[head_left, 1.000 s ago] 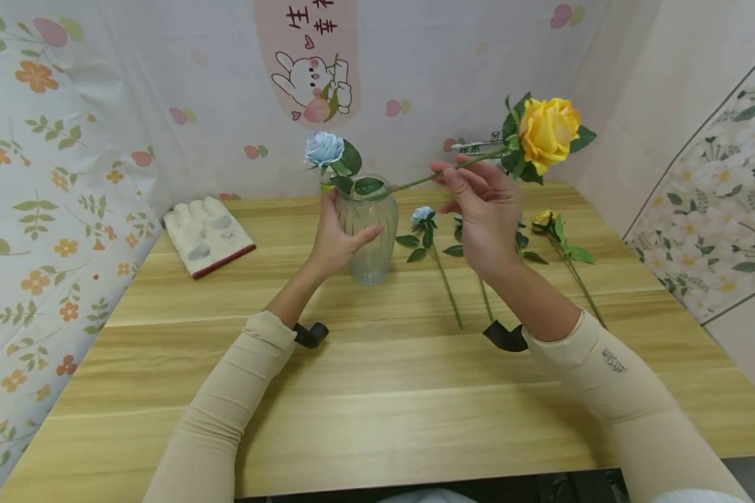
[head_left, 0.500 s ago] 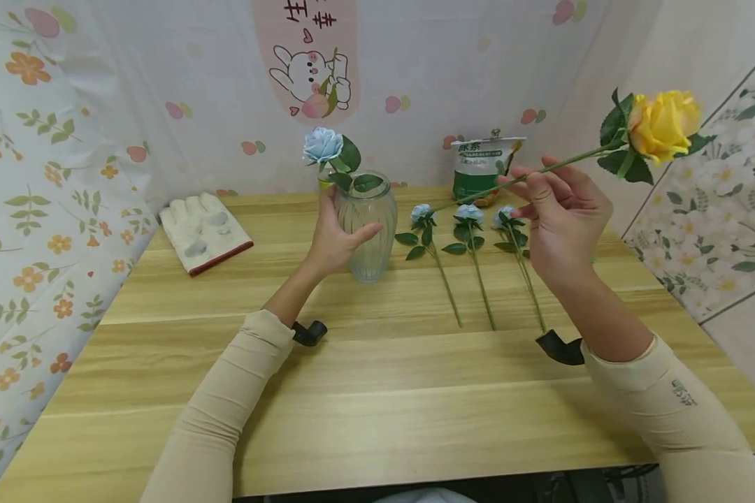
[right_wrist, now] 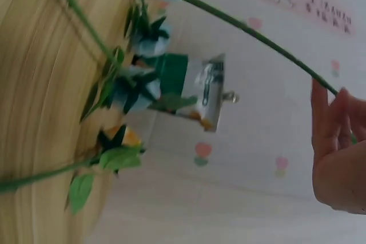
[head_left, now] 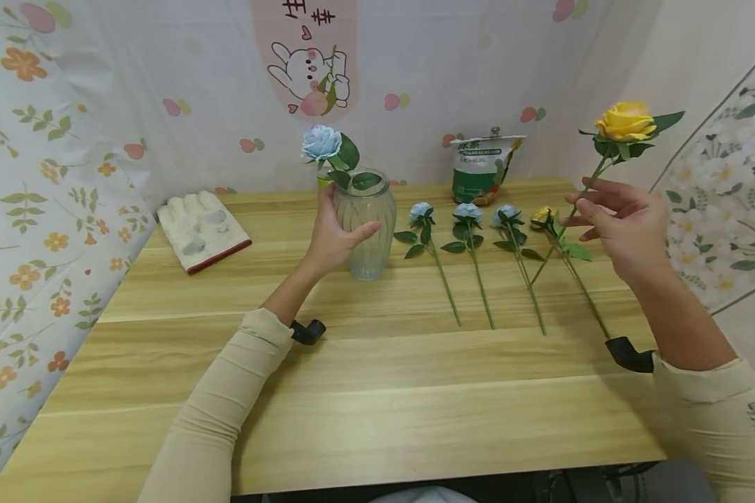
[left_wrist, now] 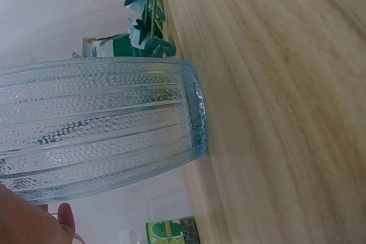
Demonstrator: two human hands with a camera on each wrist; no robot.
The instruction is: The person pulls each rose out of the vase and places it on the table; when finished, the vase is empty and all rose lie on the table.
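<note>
My left hand holds the left side of a ribbed clear glass vase, thumb across its front and fingers partly hidden behind. In the left wrist view the base of the vase meets the wooden table. A light blue rose stands in it, leaning left above the rim. Off to the right, my right hand pinches a yellow rose by the stem, bloom up, stem slanting down to the left. The right wrist view shows this green stem running into the fingers.
Several roses lie in a row right of the vase: blue ones and a yellow one. Behind them stands a clipped green-and-white pouch. A white work glove lies at left. A green-labelled container stands behind the vase.
My right hand has carried the yellow rose from the vase's mouth out to the right and tipped it more upright. My left hand stays at the vase.
</note>
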